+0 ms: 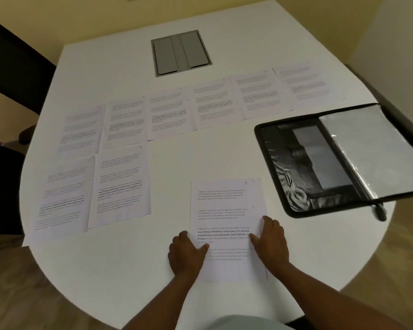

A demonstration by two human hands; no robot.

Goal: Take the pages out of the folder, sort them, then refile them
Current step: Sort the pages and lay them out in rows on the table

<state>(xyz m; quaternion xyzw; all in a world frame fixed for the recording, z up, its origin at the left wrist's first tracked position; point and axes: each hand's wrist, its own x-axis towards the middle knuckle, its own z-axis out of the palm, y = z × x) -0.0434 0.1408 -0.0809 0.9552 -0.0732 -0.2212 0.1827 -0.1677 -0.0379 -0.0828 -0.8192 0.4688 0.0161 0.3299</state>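
The sorting step looks in hand: spread pages (119, 186) lie well to the left of the fingers, more in a row beyond them. The left hand (186, 253) rests flat, fingers relaxed, on the near sheet's (227, 210) left edge; the right hand (271, 241) presses its right edge likewise. Next, judging by this, gather sheets in order. The open folder (293, 163) lies right, clear of the fingers on the surface (105, 270).
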